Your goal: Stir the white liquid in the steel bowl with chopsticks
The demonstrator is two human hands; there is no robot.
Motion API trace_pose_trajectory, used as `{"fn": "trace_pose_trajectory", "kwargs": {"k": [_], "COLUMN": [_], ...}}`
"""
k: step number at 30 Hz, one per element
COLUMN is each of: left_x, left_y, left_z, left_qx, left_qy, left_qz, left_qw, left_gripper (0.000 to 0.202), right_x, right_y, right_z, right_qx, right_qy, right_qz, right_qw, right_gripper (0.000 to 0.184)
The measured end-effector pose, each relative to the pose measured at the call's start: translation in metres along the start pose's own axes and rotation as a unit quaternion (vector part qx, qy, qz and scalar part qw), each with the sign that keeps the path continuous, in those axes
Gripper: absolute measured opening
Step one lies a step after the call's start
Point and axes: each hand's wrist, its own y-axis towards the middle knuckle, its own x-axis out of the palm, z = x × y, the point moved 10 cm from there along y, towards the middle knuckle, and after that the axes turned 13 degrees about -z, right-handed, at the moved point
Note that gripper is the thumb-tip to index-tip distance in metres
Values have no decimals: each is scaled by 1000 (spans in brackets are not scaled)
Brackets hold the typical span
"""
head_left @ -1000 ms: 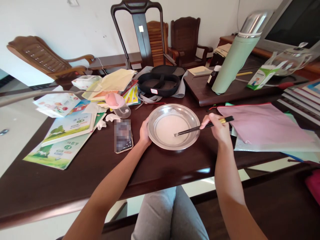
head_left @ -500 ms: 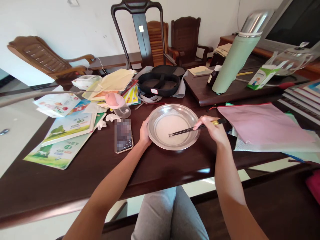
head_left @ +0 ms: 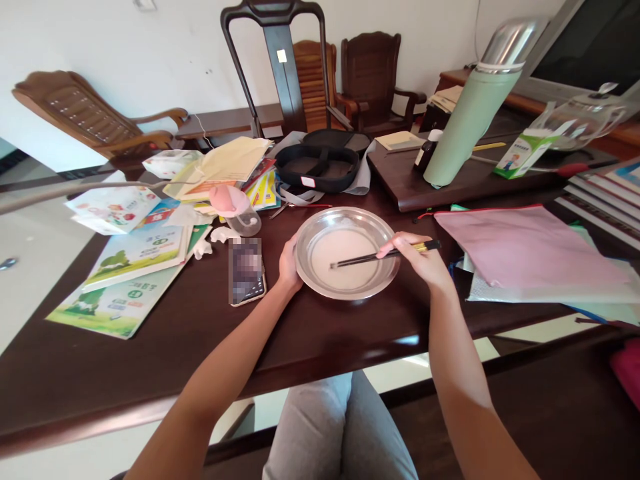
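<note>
A round steel plate holding a thin whitish liquid sits on the dark wooden table in front of me. My left hand grips the plate's left rim. My right hand is closed on a pair of black chopsticks with gold bands. Their tips rest in the liquid near the plate's centre.
A phone lies just left of the plate, with picture books and a pink cup beyond it. A black case sits behind the plate. A pink zip folder, a green flask and stacked books are at right.
My right hand has drawn the chopsticks leftward across the plate, so the tips went from the right part of the liquid to near its centre. My left hand has stayed on the rim.
</note>
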Motion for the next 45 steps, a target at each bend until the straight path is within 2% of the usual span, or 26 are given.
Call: {"fn": "trace_pose_trajectory", "kwargs": {"k": [2, 5, 7, 9, 12, 14, 16, 19, 20, 22, 25, 27, 29, 33, 35, 38, 40, 42, 45], "left_x": [0, 2, 4, 6, 6, 4, 4, 6, 6, 6, 4, 3, 4, 7, 7, 5, 4, 4, 5], "left_y": [0, -1, -2, -2, -2, -2, -2, -1, -1, -1, -1, -1, -1, -1, -1, -1, -1, -1, -1], "left_z": [0, 1, 1, 1, 0, 0, 0, 1, 1, 1, 1, 0, 0, 0, 0, 0, 0, 0, 0], "left_qx": [0, -1, -4, -6, -8, -9, -7, -1, 1, 4, 4, -1, -6, -7, -6, -5, -6, -6, -3], "left_qy": [0, -2, -1, -2, -3, 1, 2, -2, -3, -4, 1, 3, 0, -5, -4, -2, 2, 5, 8], "left_qz": [0, -3, -5, -9, -9, -3, -3, -10, -11, -11, -7, -5, -6, -13, -14, -5, 2, 2, -3], "left_qw": [1000, 1000, 1000, 1000, 1000, 1000, 1000, 1000, 1000, 1000, 1000, 1000, 1000, 1000, 1000, 1000, 1000, 1000, 1000], "left_gripper": [25, 26, 26, 27, 26, 25, 25, 27, 27, 26, 26, 26, 27, 28, 27, 27, 28, 29, 30], "right_x": [-3, -27, -38, -32, -5, 1, -8, -33, -37, -33, -8, -1, -8, -37, -35, -10, -1, -6, -30], "right_y": [1, -7, -13, -12, -3, 0, -1, -11, -13, -12, -3, 0, -1, -14, -14, -5, -1, 0, -9], "right_z": [-2, 2, 6, 8, 2, -2, -2, 4, 6, 7, 3, -2, -4, 3, 6, 2, -2, -5, 0], "right_qx": [-2, -11, -17, -14, -4, -7, -9, -16, -21, -25, -7, -2, -6, -19, -20, -5, -1, -5, -13], "right_qy": [-14, -6, 22, 37, 11, -8, -16, 2, 17, 38, 18, -5, -20, 9, 37, 24, -3, -22, -25], "right_qz": [18, 119, 154, 120, 13, -5, 38, 140, 153, 128, 24, 5, 41, 157, 139, 33, 1, 27, 125], "right_qw": [1000, 993, 988, 992, 1000, 1000, 999, 990, 988, 991, 1000, 1000, 999, 987, 989, 999, 1000, 999, 992], "right_gripper": [62, 63, 65, 65, 63, 62, 61, 64, 64, 65, 63, 62, 62, 64, 65, 65, 63, 62, 65]}}
